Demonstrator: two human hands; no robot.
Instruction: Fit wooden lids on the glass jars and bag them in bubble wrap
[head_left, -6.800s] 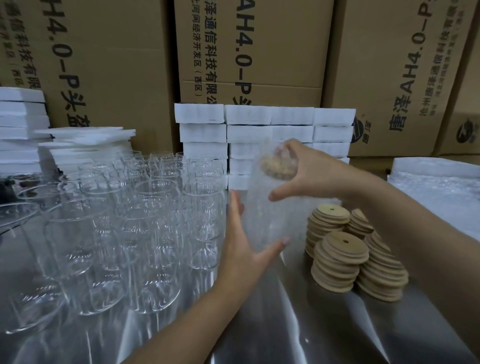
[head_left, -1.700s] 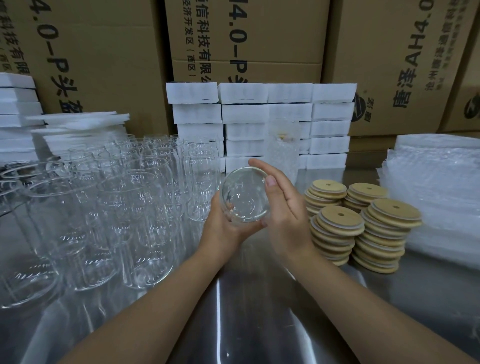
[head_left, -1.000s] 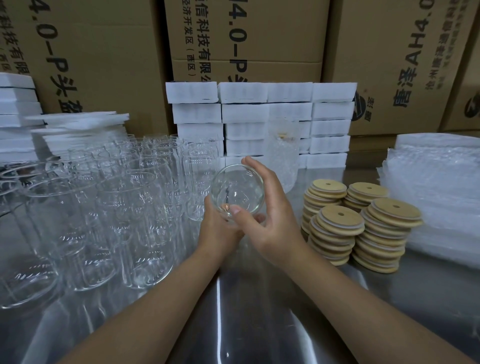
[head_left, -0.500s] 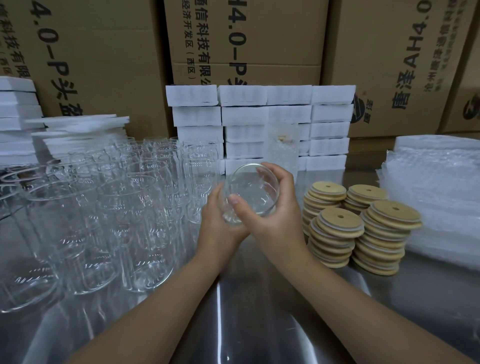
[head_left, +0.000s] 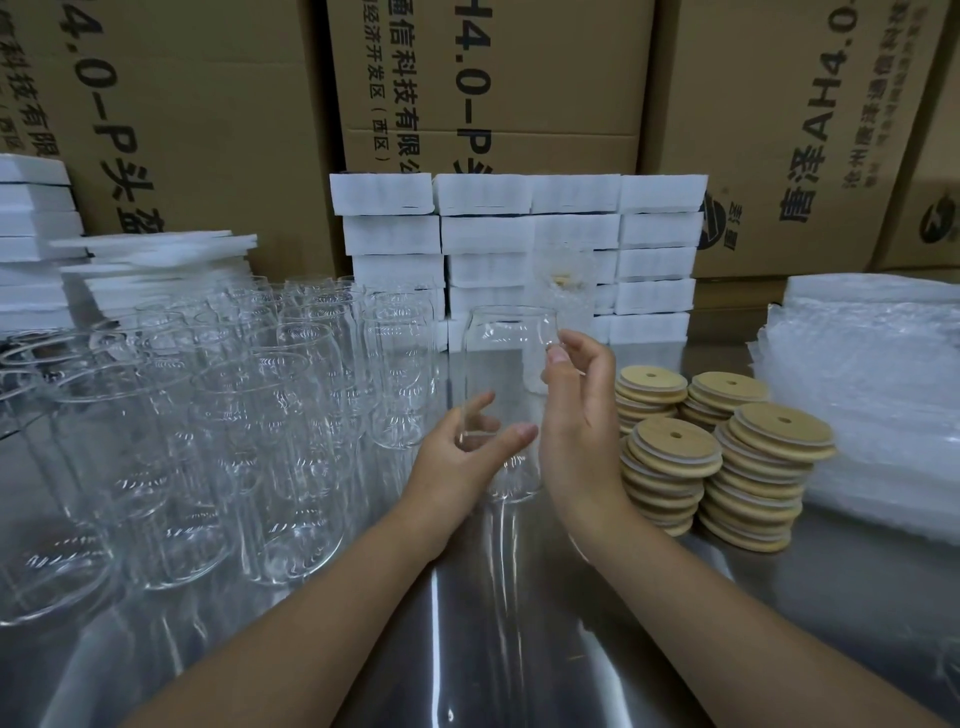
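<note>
- Left hand (head_left: 460, 457) grips the tall clear glass jar (head_left: 504, 358), which stands upright.
- Round wooden lids (head_left: 670, 449) lie right of the jar, nearest the loose, empty right hand (head_left: 582, 421).

Dim, soft indoor light, seemingly from above; no hard shadows; steel tabletop (head_left: 519, 649) carries long white glare streaks running toward camera; glass jars (head_left: 291, 415) read only by thin rim highlights; held jar (head_left: 509, 332) near-invisible against white foam blocks (head_left: 483, 234), brightest patch in frame; wide-angle bowing tilts cardboard boxes (head_left: 779, 130) at edges; corners slightly soft, centre sharp; bubble wrap (head_left: 857, 389) pale, low-contrast.
</note>
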